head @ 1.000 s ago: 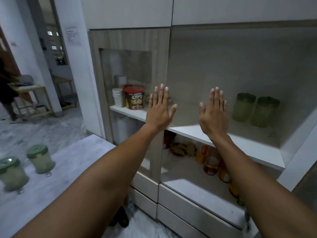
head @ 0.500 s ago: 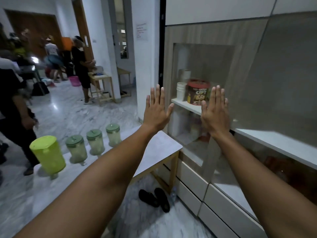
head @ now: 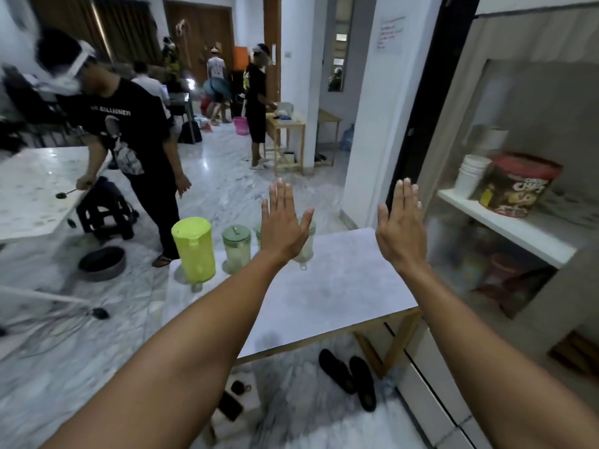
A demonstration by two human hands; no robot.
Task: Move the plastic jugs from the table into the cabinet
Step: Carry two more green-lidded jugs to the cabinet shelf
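Note:
A lime-green plastic jug (head: 194, 251) stands at the far left edge of the white table (head: 340, 286). Beside it is a clear jug with a green lid (head: 236, 249). More clear jugs sit behind my left hand (head: 283, 223), mostly hidden; one (head: 307, 246) shows past my thumb. Both arms are stretched out over the table. My left hand is flat with fingers up and holds nothing. My right hand (head: 400, 226) is also flat and empty, above the table's far right corner. The cabinet (head: 505, 222) is on the right.
The cabinet shelf holds a red-lidded cereal tub (head: 518, 186) and stacked white cups (head: 470, 175). Black shoes (head: 348, 374) lie on the marble floor under the table. A person in black (head: 129, 147) bends by another white table at left; others stand farther back.
My view has swung left, from the cabinet shelves to the table with the jugs. Both hands stay raised, flat and empty the whole time.

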